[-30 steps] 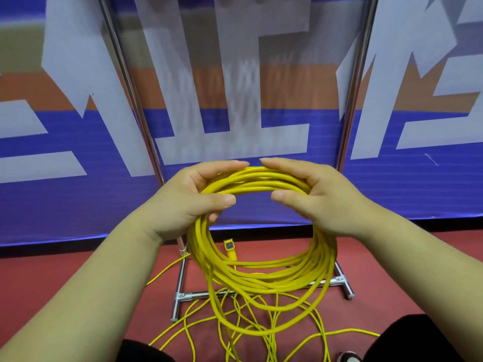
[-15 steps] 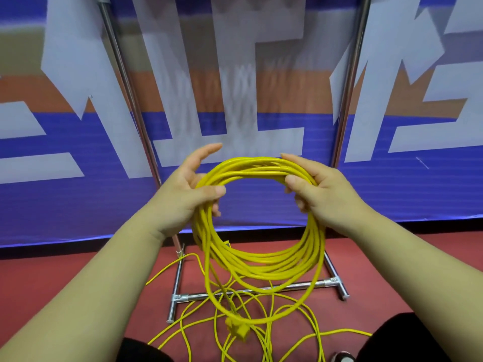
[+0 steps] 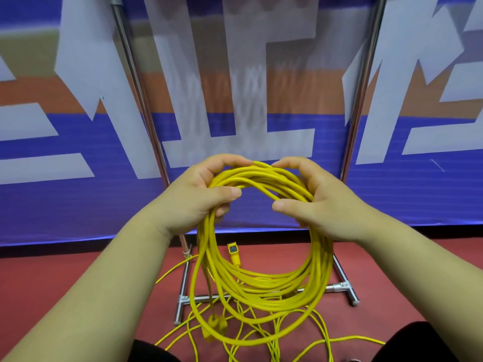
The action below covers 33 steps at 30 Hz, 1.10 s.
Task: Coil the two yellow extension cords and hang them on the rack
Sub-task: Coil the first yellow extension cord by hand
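Head view: yellow cord coil [image 3: 261, 284]; banner lettering [image 3: 287, 142] cropped, unreadable

hands [image 3: 193, 202] [image 3: 326, 207]: 2 | cord coil [image 3: 261, 288]: 1 | cord ends [image 3: 234, 253] [image 3: 215, 326]: 2 | rack poles [image 3: 139, 100] [image 3: 362, 87]: 2

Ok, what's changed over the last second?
The left hand, whose fingers opened half a second ago, has closed round the top of the coiled yellow extension cord again, and the right hand has slid back toward it. The cord stays held up before the rack.
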Each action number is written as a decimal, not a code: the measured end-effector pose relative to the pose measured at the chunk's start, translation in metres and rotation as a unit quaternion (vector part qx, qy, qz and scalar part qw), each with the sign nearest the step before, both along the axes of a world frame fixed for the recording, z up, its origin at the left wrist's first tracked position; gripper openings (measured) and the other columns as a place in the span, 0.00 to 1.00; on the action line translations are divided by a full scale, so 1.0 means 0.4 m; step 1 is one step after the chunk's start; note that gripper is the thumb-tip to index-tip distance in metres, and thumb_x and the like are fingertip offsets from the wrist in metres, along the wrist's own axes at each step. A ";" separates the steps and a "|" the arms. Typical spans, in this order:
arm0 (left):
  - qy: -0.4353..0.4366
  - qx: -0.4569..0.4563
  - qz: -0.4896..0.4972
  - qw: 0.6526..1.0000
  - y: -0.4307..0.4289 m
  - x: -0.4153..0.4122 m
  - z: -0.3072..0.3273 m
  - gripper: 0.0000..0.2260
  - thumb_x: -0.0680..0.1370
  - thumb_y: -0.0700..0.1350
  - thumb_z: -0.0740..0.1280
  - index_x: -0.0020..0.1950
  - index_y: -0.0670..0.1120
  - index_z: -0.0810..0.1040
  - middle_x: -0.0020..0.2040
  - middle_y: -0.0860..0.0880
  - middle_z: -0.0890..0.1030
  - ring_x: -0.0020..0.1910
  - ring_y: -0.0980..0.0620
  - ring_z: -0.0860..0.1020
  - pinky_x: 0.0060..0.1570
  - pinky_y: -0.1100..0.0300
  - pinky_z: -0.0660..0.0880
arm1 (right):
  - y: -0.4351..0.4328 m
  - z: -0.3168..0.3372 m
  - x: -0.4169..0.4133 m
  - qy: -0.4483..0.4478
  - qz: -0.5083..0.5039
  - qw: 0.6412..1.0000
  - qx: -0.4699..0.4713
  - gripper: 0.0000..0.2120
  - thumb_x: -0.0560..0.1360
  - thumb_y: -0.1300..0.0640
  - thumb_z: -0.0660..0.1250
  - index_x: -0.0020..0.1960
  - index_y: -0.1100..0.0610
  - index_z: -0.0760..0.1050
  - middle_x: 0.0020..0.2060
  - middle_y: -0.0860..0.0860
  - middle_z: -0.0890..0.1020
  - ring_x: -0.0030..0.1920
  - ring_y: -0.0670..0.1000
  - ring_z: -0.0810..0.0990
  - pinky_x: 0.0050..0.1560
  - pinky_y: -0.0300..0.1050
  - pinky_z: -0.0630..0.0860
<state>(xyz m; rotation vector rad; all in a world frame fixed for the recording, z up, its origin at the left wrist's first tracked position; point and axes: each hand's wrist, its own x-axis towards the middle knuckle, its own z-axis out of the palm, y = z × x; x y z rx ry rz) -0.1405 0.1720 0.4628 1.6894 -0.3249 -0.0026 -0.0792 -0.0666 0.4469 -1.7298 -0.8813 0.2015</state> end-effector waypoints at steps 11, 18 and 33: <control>0.016 0.066 -0.027 0.997 -0.015 0.000 -0.009 0.26 0.74 0.32 0.70 0.66 0.52 0.68 0.35 0.45 0.75 0.28 0.48 0.72 0.29 0.58 0.71 | 0.026 -0.020 -0.003 -0.112 -0.014 0.994 -0.012 0.24 0.74 0.56 0.75 0.66 0.44 0.71 0.43 0.51 0.81 0.37 0.52 0.77 0.43 0.47 0.76; 0.029 0.098 0.011 0.995 0.004 0.007 -0.061 0.32 0.66 0.32 0.74 0.67 0.50 0.71 0.40 0.43 0.81 0.41 0.44 0.81 0.38 0.54 0.79 | 0.003 -0.012 0.006 -0.060 -0.071 0.990 0.107 0.17 0.76 0.65 0.72 0.59 0.49 0.73 0.35 0.47 0.80 0.29 0.45 0.72 0.34 0.40 0.70; -0.007 0.068 0.028 0.997 -0.010 0.016 -0.007 0.19 0.72 0.38 0.70 0.55 0.49 0.64 0.31 0.47 0.73 0.27 0.48 0.71 0.28 0.57 0.70 | -0.041 -0.008 0.024 -0.024 -0.040 0.998 -0.050 0.26 0.72 0.65 0.75 0.60 0.48 0.65 0.33 0.55 0.78 0.31 0.53 0.75 0.35 0.52 0.76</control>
